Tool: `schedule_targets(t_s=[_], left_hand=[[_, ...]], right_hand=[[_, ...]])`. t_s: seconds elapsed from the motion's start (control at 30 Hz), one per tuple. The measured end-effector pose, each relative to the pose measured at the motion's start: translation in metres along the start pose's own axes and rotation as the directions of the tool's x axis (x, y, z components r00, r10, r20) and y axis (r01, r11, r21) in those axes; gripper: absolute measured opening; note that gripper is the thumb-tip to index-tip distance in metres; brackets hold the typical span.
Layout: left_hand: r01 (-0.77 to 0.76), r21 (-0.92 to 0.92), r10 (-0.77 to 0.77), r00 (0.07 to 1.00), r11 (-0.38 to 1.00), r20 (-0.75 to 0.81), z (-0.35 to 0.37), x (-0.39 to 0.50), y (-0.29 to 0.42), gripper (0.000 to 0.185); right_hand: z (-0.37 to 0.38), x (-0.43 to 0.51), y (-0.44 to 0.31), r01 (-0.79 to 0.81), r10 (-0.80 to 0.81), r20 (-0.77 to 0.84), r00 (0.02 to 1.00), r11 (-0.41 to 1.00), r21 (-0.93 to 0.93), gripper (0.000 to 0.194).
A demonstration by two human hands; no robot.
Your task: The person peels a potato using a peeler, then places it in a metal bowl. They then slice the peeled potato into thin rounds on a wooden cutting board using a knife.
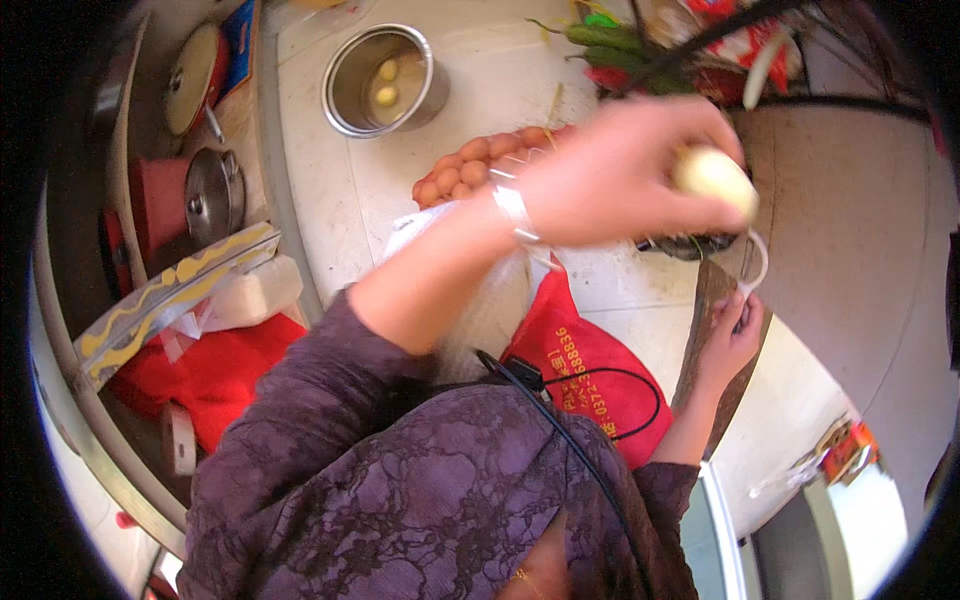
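Note:
My left hand (637, 172) is held out to the right, blurred by motion. Its fingers and thumb are wrapped around a pale yellow peeled potato (716, 182). Below and a little right of it, my right hand (735, 330) grips a white peeler (761, 259), whose curved head points up toward the potato. A small gap seems to lie between peeler and potato. Part of a dark, rounded object (690, 246) shows under my left hand; what it is I cannot tell. Beneath my right hand stands a brown wooden board (720, 360).
A steel pot (439, 82) at the back holds two peeled potatoes (387, 82). Brown eggs (474, 161) in a net lie partly behind my left forearm. Green cucumbers (611, 45) are at back right. A red bag (577, 360) bearing writing and a black cable (637, 375) lie before me. Lidded pans (214, 199) fill the left shelf.

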State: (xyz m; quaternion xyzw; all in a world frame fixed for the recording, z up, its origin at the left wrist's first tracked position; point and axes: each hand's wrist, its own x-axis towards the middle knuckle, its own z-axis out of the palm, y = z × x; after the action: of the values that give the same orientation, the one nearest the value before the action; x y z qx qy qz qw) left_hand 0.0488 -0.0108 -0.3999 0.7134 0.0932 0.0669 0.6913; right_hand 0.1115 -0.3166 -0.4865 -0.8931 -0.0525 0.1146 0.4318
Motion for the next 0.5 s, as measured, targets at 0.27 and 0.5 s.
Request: schedule_targets(t_s=[0.27, 0.5], left_hand=[[0.634, 0.423, -0.152, 0.651, 0.648, -0.743, -0.267, -0.120, -0.189, 0.044], [0.660, 0.630, -0.263, 0.746, 0.410, -0.611, -0.266, -0.130, -0.279, 0.039]], right_hand=[[0.022, 0.003, 0.018, -0.034, 0.035, 0.096, 0.995, 0.999, -0.007, 0.022], [0.035, -0.002, 0.030, -0.062, 0.068, 0.126, 0.990, 0.997, -0.047, 0.024]])
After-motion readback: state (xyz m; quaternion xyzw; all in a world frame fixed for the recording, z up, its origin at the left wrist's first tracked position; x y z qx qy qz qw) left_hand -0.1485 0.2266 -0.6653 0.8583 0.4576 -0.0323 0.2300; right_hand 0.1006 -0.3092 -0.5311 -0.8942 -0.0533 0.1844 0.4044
